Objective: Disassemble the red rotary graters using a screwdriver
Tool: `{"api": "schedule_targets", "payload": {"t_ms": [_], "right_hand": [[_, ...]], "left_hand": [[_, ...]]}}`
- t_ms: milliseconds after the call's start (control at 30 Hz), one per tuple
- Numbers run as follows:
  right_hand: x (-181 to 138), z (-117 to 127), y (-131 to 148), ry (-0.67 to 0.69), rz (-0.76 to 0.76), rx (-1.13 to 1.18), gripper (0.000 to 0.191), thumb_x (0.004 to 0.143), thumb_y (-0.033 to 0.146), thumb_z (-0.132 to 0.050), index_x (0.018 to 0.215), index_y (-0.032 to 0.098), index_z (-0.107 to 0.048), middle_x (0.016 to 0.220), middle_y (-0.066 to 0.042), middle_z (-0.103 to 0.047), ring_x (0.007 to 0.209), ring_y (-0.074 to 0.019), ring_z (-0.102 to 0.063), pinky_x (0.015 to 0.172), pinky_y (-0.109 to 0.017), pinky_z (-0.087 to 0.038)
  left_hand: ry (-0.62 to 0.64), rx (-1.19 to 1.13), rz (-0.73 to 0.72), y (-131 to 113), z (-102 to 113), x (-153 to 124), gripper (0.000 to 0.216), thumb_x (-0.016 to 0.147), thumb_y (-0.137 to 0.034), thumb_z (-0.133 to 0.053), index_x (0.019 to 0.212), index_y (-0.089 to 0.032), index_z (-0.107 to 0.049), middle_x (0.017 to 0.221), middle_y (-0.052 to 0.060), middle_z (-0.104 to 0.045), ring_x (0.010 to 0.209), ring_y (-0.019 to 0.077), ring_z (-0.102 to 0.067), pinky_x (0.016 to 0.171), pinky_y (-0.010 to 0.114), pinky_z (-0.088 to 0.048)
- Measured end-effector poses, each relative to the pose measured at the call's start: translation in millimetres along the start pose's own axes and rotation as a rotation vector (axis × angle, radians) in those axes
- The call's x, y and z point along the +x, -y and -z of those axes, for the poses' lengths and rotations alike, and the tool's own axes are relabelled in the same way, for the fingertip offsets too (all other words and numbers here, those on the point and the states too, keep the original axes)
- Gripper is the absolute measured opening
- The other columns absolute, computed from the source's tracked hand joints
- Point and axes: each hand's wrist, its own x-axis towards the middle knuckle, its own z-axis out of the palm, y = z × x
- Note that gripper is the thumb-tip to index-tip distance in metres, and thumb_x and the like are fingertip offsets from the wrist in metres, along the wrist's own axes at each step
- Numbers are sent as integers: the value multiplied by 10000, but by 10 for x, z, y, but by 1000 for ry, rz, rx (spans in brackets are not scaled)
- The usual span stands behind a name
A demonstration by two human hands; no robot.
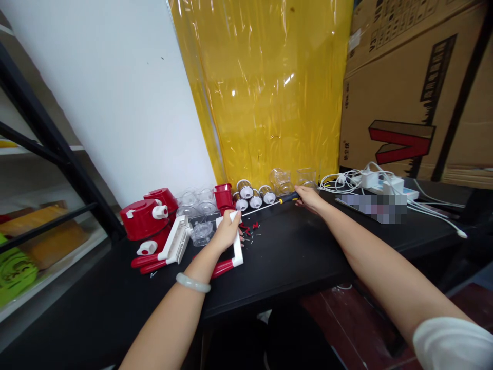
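Observation:
My left hand [226, 234] is closed around a white L-shaped frame [238, 252] that ends in a red handle [222, 267]. In my right hand [307, 198] is a screwdriver [288, 198] with a dark and yellow grip. Its long thin shaft points left, and its tip meets the top of the white frame near my left fingers; whether it sits in a screw I cannot tell. Small red parts [254, 225] and several loose screws [252, 237] lie just right of my left hand. A similar white frame with red handles [175, 241] rests to its left.
Red round housings [139, 218], clear plastic cups [200, 200], a red hopper [223, 196] and several metal cylinders with white ends [245, 189] line the back of the black table [300, 257]. A power strip [408, 192] with tangled white cables and a tablet-like device [358, 204] lie right.

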Motion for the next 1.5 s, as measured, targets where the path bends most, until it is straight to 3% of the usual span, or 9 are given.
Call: {"api": "schedule_targets", "payload": {"t_ms": [300, 633, 767, 867, 967, 1133, 1500], "right_hand": [[22, 55, -11, 132, 111, 95, 383, 767, 550, -655, 722, 210, -486, 428, 95, -386, 396, -67, -375, 484, -211, -424], [-52, 46, 29, 209, 53, 264, 324, 713, 429, -718, 759, 201, -492, 605, 67, -506, 491, -61, -427, 583, -237, -473], [-7, 57, -6, 116, 64, 102, 182, 766, 354, -607, 707, 203, -525, 541, 32, -528, 458, -104, -466, 474, -225, -413], [47, 93, -62, 21, 76, -125, 273, 814, 350, -536, 587, 201, -518, 398, 12, -474, 370, -119, -426, 385, -231, -329], [82, 130, -113, -68, 22, -256, 369, 837, 401, -533, 525, 210, -479, 325, 16, -427, 297, -108, -368, 360, -245, -348], [75, 121, -124, -79, -110, -208, 370, 793, 460, -622, 552, 213, -491, 306, 21, -412, 269, -102, -348, 326, -245, -368], [70, 50, -120, -59, -43, -110, 346, 811, 478, -619, 621, 209, -513, 405, 41, -418, 377, -102, -386, 446, -265, -436]], "left_hand": [[42, -69, 71, -3, 3, -15, 432, 897, -584, -447, 1157, -249, -364, 523, -73, -497, 408, 159, -555, 424, 302, -514], [70, -104, 112, 4, 7, 5, 400, 907, -568, -436, 1129, -242, -365, 510, -72, -501, 407, 159, -551, 433, 311, -521], [49, -78, 110, -13, -22, -6, 376, 922, -548, -423, 1128, -239, -369, 506, -68, -500, 412, 171, -556, 437, 317, -516], [30, -15, 96, -17, -48, -12, 411, 914, -552, -442, 1166, -235, -370, 501, -65, -500, 423, 189, -571, 437, 317, -504], [8, 114, 12, 7, -54, -3, 442, 907, -559, -453, 1182, -219, -386, 491, -56, -509, 426, 208, -585, 440, 308, -485], [-28, 310, -121, 57, -18, 23, 419, 924, -556, -413, 1154, -205, -421, 510, -16, -578, 463, 222, -626, 481, 286, -464], [-30, 254, -99, 95, 33, 61, 429, 919, -562, -417, 1158, -205, -419, 523, -20, -583, 463, 221, -629, 487, 289, -470]]}}
